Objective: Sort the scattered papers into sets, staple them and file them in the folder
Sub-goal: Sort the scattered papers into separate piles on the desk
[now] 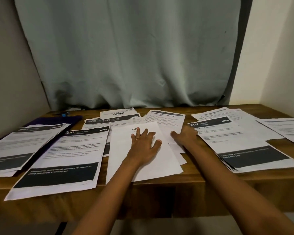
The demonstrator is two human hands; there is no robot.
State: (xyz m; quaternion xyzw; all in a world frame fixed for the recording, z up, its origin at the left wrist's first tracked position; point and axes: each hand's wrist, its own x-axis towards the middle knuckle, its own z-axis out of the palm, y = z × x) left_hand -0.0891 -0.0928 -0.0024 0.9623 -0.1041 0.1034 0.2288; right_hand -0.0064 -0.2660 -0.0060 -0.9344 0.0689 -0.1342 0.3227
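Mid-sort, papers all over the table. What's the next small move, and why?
Probably slide the zep-headed sheet toward you and off the heap. The left hand lies flat on it, it covers other sheets, and it lacks the dark bands of page 2692 beside it.

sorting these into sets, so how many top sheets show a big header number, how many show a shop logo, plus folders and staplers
numbered-header sheets: 5
logo sheets: 2
purple folder: 1
stapler: 1
total: 9
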